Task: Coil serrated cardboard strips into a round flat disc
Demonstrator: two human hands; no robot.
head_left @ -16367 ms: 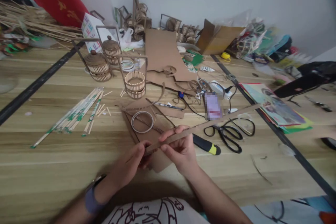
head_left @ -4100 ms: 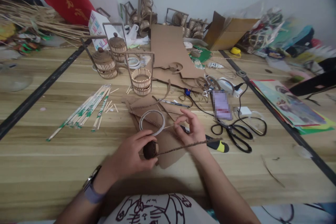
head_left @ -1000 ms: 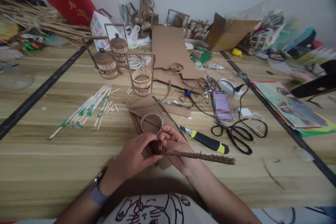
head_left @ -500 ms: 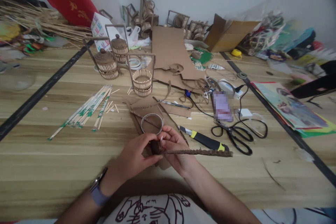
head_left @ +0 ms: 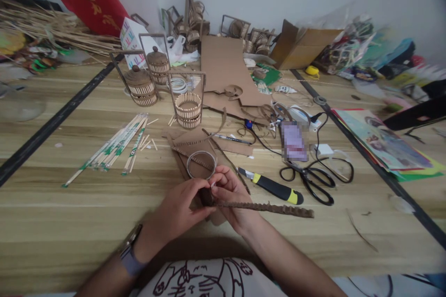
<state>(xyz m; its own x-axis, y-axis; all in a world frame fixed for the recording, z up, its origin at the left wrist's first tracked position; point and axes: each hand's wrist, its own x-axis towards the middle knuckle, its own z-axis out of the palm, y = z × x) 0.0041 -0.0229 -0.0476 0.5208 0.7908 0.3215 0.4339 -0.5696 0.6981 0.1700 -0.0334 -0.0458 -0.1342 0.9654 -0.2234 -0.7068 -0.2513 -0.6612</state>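
My left hand [head_left: 181, 211] pinches a tight dark-brown roll of corrugated cardboard strip [head_left: 206, 197], held low over the wooden table [head_left: 69, 222]. My right hand [head_left: 232, 197] is closed on the same strip right beside the roll. The loose tail of the cardboard strip [head_left: 275, 208] sticks out to the right, ending near a yellow-and-black utility knife [head_left: 275, 188]. Just beyond my fingers a thin ring [head_left: 201, 164] lies on a flat cardboard piece [head_left: 195, 148].
Black scissors [head_left: 310, 178] and a phone [head_left: 293, 141] lie to the right. Bundled chopsticks [head_left: 111, 146] lie left. Small stick-and-cardboard baskets [head_left: 188, 110] stand behind, with cardboard sheets [head_left: 223, 62], an open box [head_left: 299, 48] and coloured papers [head_left: 383, 141].
Since 16 s ago the long flat strip has been wound into a roll between my hands. Over the last second the loose tail swung slightly up, then back down.
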